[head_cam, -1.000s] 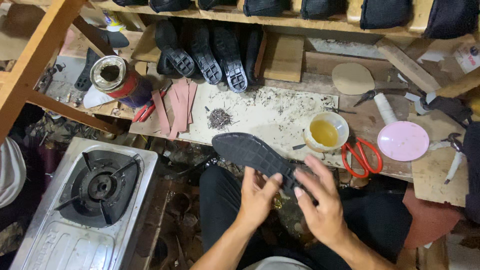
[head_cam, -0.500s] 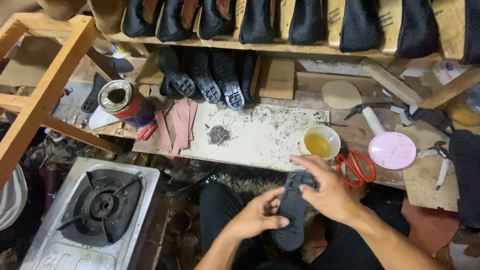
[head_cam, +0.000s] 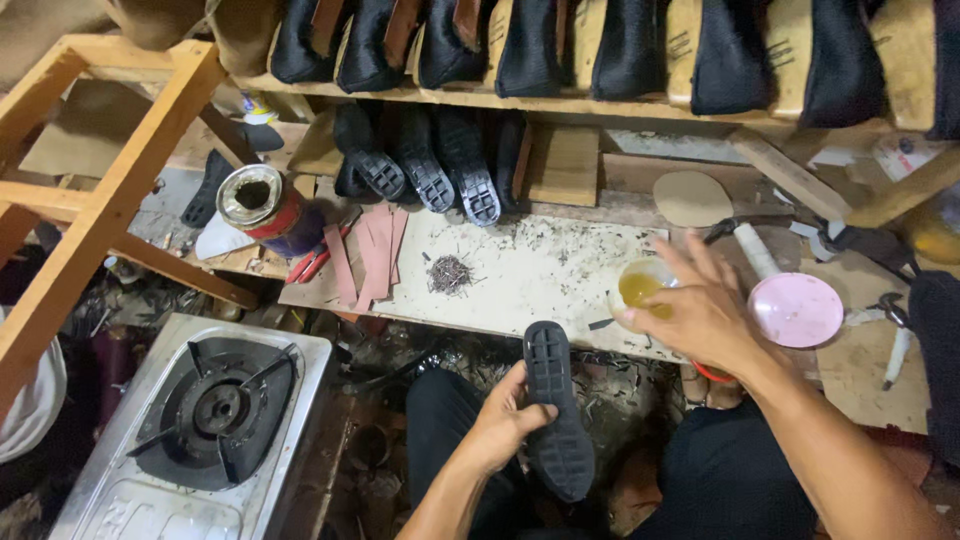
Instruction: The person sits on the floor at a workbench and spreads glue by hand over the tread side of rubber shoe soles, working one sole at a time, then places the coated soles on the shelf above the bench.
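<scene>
Left hand (head_cam: 500, 425) grips the black rubber shoe sole (head_cam: 555, 410), long axis upright; right hand (head_cam: 700, 310), fingers spread, hovers nearer the small cup of yellow glue (head_cam: 640, 290).

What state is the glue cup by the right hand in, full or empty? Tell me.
Partly filled: yellow liquid shows inside the small white cup, standing upright on the workboard. The right hand covers its near rim, so the exact level is hidden.

Workbench (head_cam: 560, 270) with nail pile (head_cam: 450, 273)
</scene>
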